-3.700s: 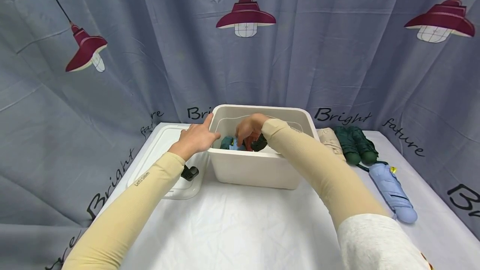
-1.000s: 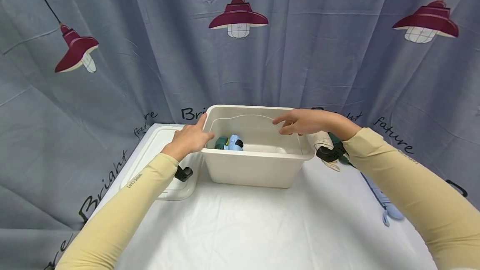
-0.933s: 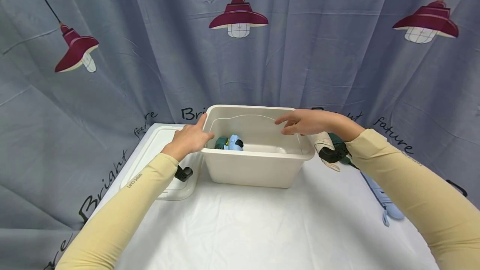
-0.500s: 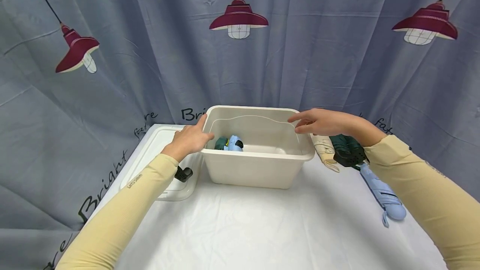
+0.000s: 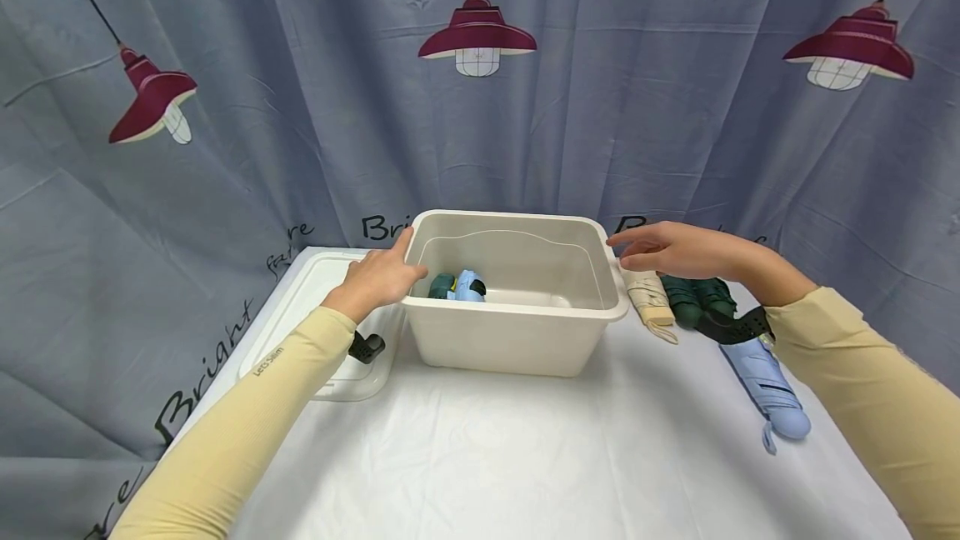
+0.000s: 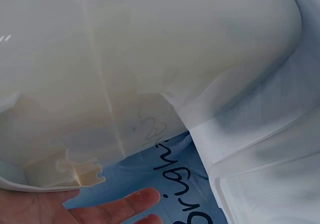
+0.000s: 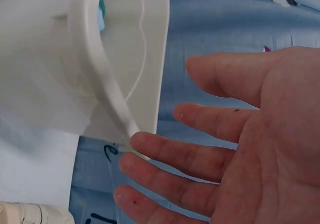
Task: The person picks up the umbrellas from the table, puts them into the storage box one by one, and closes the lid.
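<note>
A white plastic storage box point(image 5: 510, 344) stands on the table with its top uncovered. Inside at the left lie a dark green folded umbrella point(image 5: 441, 286) and a light blue one point(image 5: 468, 283), partly hidden by the front wall. My left hand point(image 5: 381, 277) rests on the box's left rim; in the left wrist view its fingers point(image 6: 132, 202) stick out loosely below the rim. Nothing is held in my right hand point(image 5: 678, 248), whose fingers are spread just at the right rim. The right wrist view shows that palm bare beside the box rim point(image 7: 95, 58).
The white lid point(image 5: 300, 315) lies left of the box. On the right lie a beige folded umbrella point(image 5: 647, 294), two dark green ones point(image 5: 681, 298) and a light blue one point(image 5: 771, 386). A grey patterned curtain point(image 5: 570, 123) hangs behind the table.
My right hand, down inside the box at first, has lifted out and moved right past the rim, uncovering the umbrellas inside. My left hand keeps its place on the left rim.
</note>
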The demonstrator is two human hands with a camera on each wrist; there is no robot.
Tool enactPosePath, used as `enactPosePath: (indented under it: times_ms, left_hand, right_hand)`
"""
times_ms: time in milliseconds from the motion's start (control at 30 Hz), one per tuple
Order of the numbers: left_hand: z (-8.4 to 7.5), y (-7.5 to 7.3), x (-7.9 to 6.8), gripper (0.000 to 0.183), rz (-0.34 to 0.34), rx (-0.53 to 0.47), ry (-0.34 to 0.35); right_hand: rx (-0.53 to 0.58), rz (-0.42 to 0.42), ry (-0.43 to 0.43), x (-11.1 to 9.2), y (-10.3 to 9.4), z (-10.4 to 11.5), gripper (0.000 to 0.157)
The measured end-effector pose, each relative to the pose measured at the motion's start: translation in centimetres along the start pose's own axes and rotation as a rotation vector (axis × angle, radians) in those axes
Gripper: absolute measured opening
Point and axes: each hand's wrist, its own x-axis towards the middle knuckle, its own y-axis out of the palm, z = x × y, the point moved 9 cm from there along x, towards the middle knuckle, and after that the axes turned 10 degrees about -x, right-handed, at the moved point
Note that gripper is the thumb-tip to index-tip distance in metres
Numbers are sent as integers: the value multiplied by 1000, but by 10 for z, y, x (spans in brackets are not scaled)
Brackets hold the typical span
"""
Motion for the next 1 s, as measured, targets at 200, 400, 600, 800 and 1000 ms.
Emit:
enactPosePath:
  times_ms: [200,400,600,800,1000]
  left_hand:
    - [-1,0,-1,84,6,0,-4]
    - [-2,0,-2,84,10,-3,-3]
    - [-1,0,-2,83,15,-13,-4]
    - [0,0,-2,83,24,-18,-12]
    - [0,1,-2,83,25,-26,-14]
  right_hand:
    - [0,-9,35,-7,0,-15,66]
    - [-5,-29,86,-13,1,-33,66]
    - [-32,-52,108,-19,5,-50,64]
    - [-39,-67,125,-22,12,-68,63]
    - [-31,-52,156,-27,19,-83,70]
